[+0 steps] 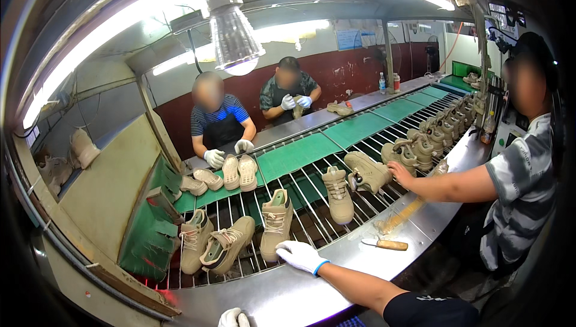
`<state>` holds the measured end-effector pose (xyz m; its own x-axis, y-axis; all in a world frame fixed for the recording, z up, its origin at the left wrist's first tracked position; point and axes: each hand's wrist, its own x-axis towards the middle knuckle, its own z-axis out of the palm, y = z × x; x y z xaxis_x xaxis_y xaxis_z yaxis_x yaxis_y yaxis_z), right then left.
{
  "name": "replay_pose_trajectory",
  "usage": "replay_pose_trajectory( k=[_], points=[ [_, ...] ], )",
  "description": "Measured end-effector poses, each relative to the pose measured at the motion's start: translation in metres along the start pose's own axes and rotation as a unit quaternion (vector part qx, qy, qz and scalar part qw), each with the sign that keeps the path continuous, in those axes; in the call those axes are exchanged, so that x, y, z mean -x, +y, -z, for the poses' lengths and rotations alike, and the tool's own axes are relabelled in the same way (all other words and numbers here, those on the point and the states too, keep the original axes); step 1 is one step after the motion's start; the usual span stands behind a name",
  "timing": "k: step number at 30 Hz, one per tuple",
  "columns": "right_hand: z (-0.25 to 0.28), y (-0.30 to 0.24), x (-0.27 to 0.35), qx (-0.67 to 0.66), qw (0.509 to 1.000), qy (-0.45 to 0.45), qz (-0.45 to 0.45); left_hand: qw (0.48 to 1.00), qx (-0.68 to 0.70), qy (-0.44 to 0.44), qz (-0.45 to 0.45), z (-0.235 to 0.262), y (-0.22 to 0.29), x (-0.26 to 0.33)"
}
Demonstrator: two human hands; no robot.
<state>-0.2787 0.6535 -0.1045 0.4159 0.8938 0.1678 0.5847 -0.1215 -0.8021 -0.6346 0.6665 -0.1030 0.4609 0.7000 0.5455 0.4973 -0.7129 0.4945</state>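
Observation:
My right hand (pixel 301 257), in a white glove with a blue cuff, reaches over the metal ledge. Its fingers are stretched out, at the toe of a beige laced shoe (pixel 276 222) standing on the rod conveyor. It does not grip the shoe. My left hand (pixel 233 318), also white-gloved, shows only in part at the lower edge; the frame cuts off most of it, so its grasp is hidden. Left of the first shoe, a tilted beige shoe (pixel 228 244) and another beige shoe (pixel 196 241) rest on the rods. Farther right stands a beige high-top shoe (pixel 338 195).
A knife with a wooden handle (pixel 392 245) lies on the metal ledge (pixel 360 267). At right, a co-worker's bare hand (pixel 401 174) touches a beige shoe (pixel 367 171) beside a long row of shoes. Two gloved people sit across, near beige soles (pixel 247 173). A lamp (pixel 235 39) hangs overhead.

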Motion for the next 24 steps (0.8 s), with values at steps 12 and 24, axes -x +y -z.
replay_pose_trajectory(
  k=[12, 24],
  points=[
    [0.006, -0.008, -0.002, -0.072, 0.996, -0.05, -0.019, 0.998, -0.049, -0.014, 0.022, 0.003, 0.001, -0.001],
    [0.005, -0.007, -0.004, -0.074, 0.996, -0.039, -0.006, 0.997, -0.077, -0.014, 0.001, 0.006, 0.007, -0.006]
  ],
)
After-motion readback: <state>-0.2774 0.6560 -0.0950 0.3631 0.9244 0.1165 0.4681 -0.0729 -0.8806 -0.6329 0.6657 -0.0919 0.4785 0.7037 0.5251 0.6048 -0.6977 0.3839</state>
